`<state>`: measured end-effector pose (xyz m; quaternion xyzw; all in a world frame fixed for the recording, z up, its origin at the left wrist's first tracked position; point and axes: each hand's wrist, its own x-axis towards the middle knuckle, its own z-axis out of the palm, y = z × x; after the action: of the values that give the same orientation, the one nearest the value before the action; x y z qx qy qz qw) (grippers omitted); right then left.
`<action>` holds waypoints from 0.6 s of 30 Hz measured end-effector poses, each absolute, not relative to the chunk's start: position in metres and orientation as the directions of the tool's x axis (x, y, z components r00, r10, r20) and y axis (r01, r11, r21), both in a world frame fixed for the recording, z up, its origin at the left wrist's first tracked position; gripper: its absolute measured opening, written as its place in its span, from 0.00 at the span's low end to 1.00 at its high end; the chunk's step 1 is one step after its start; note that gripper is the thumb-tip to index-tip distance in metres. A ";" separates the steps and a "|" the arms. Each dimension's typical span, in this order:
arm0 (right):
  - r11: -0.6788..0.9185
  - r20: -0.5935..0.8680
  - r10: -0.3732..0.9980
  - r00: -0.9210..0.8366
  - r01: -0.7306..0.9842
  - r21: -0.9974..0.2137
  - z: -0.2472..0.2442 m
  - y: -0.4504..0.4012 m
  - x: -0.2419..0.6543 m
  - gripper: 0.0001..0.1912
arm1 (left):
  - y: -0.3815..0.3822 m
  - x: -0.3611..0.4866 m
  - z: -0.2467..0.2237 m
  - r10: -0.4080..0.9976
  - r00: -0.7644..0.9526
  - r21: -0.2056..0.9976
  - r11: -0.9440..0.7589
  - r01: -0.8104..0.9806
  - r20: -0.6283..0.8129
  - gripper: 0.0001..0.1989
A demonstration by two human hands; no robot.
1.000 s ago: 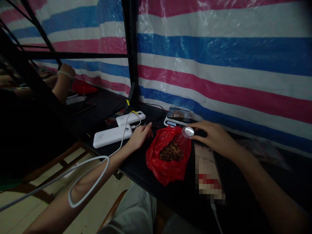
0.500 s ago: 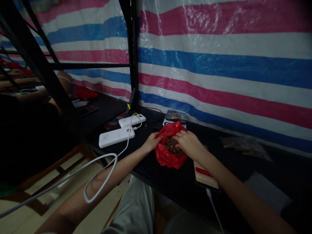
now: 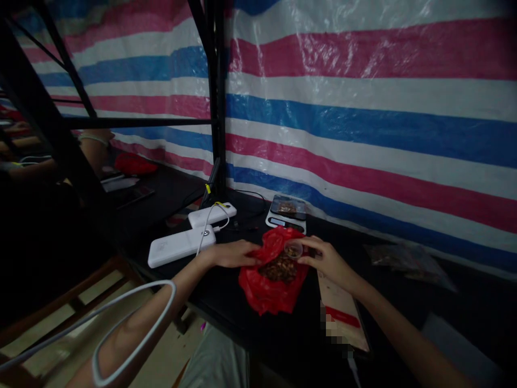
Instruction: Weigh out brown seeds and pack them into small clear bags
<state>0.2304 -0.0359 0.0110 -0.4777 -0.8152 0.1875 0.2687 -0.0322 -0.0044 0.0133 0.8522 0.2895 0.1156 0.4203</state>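
A red plastic bag (image 3: 266,295) stands open on the black table, with small brown dried pieces (image 3: 279,268) inside. My left hand (image 3: 238,253) grips the bag's left rim, its fingertips partly hidden by the plastic. Over the bag's right side, my right hand (image 3: 321,257) pinches a small clear round cup (image 3: 293,249) by its edge. A few brown pieces lie in the cup. Behind the bag is a white digital scale (image 3: 278,221) with a small clear bag of brown pieces (image 3: 287,207) on its dark platform.
Two white power banks (image 3: 181,246) with a cable lie to the left. A lit phone (image 3: 343,315) rests under my right forearm. Clear plastic bags (image 3: 410,261) are at the right. A black metal frame (image 3: 218,108) divides off another person's arm (image 3: 95,148) at far left.
My right hand has come up out of the bag, and the cup of brown pieces now shows in it. The view has tilted up slightly, revealing more of the scale.
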 end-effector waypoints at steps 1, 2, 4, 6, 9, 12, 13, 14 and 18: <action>0.460 0.256 0.886 -0.388 0.658 -0.596 0.014 -0.035 0.235 0.18 | -0.005 -0.040 0.023 0.567 0.818 0.745 -0.503 0.438 -0.098 0.13; 0.457 0.259 0.886 -0.384 0.635 -0.623 0.018 -0.035 0.239 0.18 | -0.004 -0.047 0.032 0.574 0.807 0.710 -0.509 0.487 -0.143 0.14; 0.466 0.286 0.881 -0.376 0.587 -0.662 0.026 -0.031 0.247 0.19 | 0.008 -0.059 0.048 0.652 0.742 0.661 -0.489 0.569 -0.156 0.18; 0.460 0.312 0.885 -0.346 0.550 -0.697 0.033 -0.022 0.256 0.19 | 0.034 -0.062 0.058 0.751 0.659 0.641 -0.481 0.598 -0.052 0.20; 0.357 0.291 0.934 -0.207 0.550 -0.755 0.037 -0.003 0.273 0.21 | 0.086 -0.043 0.062 0.801 0.553 0.610 -0.561 0.560 0.229 0.20; 0.236 0.257 0.965 -0.052 0.603 -0.762 0.034 0.022 0.289 0.24 | 0.130 0.003 0.052 0.706 0.597 0.592 -0.682 0.430 0.381 0.22; 0.215 0.261 0.965 -0.021 0.632 -0.745 0.032 0.031 0.294 0.24 | 0.141 0.021 0.047 0.666 0.635 0.581 -0.714 0.391 0.391 0.24; 0.206 0.272 0.962 -0.003 0.661 -0.722 0.030 0.038 0.298 0.23 | 0.149 0.039 0.042 0.644 0.659 0.572 -0.730 0.375 0.389 0.27; 0.204 0.309 0.951 0.000 0.753 -0.626 0.020 0.062 0.311 0.22 | 0.166 0.093 0.021 0.600 0.732 0.517 -0.760 0.394 0.323 0.35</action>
<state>0.3109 0.0620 0.0199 -0.6147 -0.6928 0.1421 0.3492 0.0930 0.1662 0.0214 0.9061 0.2744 0.2425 0.2119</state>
